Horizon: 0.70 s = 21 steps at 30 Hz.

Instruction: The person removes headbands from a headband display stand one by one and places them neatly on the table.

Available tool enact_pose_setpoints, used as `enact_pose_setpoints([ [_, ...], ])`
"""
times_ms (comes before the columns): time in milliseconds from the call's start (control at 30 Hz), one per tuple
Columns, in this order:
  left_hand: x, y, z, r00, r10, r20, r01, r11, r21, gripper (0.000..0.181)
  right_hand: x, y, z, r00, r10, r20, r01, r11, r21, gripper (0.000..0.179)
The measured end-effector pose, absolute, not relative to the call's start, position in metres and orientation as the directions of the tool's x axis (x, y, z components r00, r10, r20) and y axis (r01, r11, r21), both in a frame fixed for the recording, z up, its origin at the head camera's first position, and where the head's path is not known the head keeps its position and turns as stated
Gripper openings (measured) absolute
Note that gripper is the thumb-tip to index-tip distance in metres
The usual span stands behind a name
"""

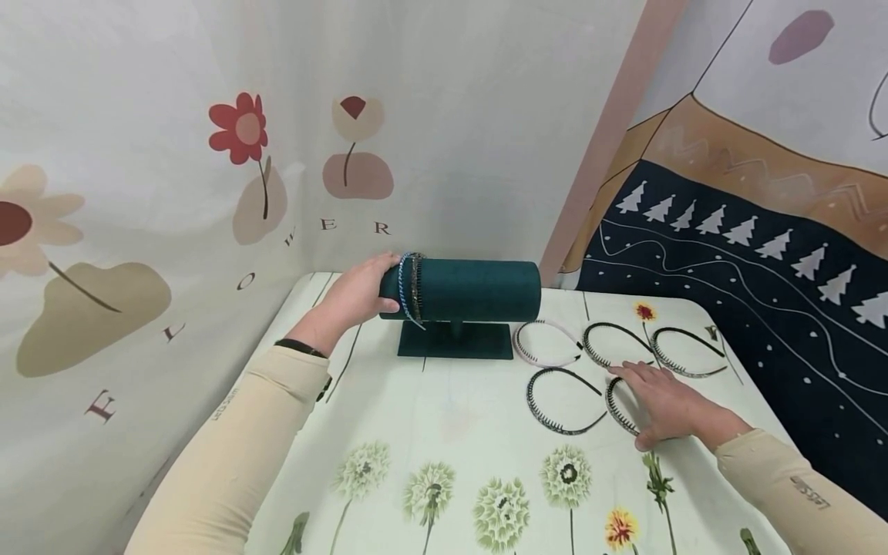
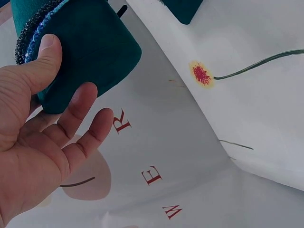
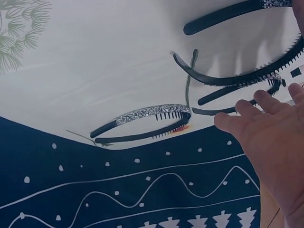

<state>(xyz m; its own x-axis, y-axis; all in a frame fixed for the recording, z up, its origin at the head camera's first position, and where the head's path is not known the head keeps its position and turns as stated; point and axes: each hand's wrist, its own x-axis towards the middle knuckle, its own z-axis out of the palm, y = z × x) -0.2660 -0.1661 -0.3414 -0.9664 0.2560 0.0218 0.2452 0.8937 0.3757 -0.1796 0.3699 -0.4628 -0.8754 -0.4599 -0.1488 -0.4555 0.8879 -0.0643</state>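
Gripping a stand point(image 1: 479, 289), curtain point(image 1: 472, 154) behind, left hand point(image 1: 357, 291) shares flowered table point(image 1: 451, 408) with uncurled right hand point(image 1: 669, 402); only head view shows both.

Here's the dark green display stand point(image 1: 479, 289), a padded horizontal roll standing level on its flat rectangular base point(image 1: 479, 341). The left hand point(image 1: 361, 291) grips the roll's left end, thumb to the front. Two headbands circle the roll right by that thumb: a blue braided-looking one point(image 1: 401, 289) and, just beside it, a dark, glittery one point(image 1: 416, 289). Off to the right, a pale headband point(image 1: 517, 347) lies near the base, then four black toothed headbands point(image 1: 530, 397), flat and apart from the stand. Over the nearest right one spreads the right hand point(image 1: 662, 402), partly hiding it; contact is unclear.
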Motion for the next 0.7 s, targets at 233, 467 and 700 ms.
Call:
enact_pose_setpoints([
  [233, -0.2663, -0.1652, -0.3411, -0.966, 0.257, 0.022, 0.246, 0.896, 0.369, 0.09, -0.1825, 0.3715, -0.4653, -0.878, -0.46, -0.13, -0.461, 0.887, -0.024, 0.136],
  [467, -0.2669, -0.1652, -0.3418, -0.967, 0.254, 0.02, 0.243, 0.897, 0.37, 0.091, -0.1847, 0.3703, -0.4651, -0.88, -0.463, -0.112, -0.466, 0.885, 0.009, 0.138],
  [700, -0.2699, -0.166, -0.3426, -0.965, 0.26, 0.026, 0.251, 0.896, 0.366, 0.09, -0.1849, 0.3704, -0.465, -0.877, -0.465, -0.119, -0.469, 0.883, 0.01, 0.137],
])
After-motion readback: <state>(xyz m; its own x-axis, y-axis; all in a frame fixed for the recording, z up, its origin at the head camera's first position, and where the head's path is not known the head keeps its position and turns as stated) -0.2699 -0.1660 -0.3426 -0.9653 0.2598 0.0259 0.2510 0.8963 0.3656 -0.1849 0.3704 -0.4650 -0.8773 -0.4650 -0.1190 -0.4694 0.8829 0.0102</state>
